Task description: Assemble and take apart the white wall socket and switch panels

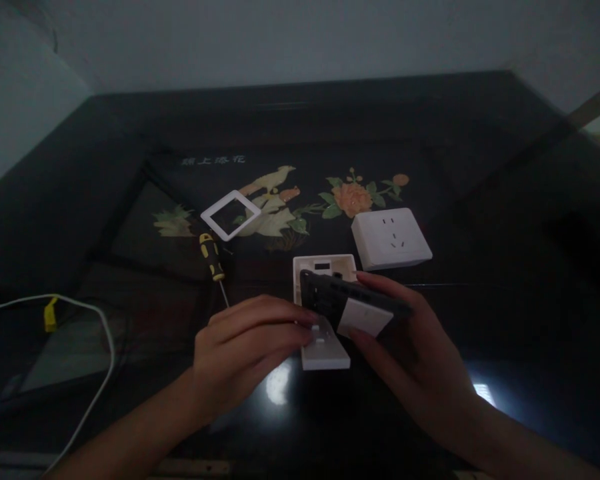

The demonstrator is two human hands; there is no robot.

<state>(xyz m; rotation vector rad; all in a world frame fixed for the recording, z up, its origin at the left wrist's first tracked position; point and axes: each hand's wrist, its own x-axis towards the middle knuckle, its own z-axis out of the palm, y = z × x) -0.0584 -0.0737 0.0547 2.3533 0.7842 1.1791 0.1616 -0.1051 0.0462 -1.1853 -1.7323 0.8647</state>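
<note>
My right hand (420,340) grips a wall switch module (345,290) with a dark frame and a white rocker on its near side, thumb below and fingers above. The module is tilted over an open white back box (300,263). My left hand (255,340) has its fingertips pinched on a white rocker plate (325,353) with small raised clips, just below the module. Whether the plate touches the module is hard to see. Left of my left hand lies a yellow and black screwdriver (213,259), its shaft tip hidden behind the hand.
A square white cover frame (210,215) lies beyond the screwdriver. To the right sits a white socket outlet (393,239) on its box. A white cable (107,327) with a yellow tag (51,315) curves along the left. The glossy dark table (480,200) has a flower-and-bird pattern.
</note>
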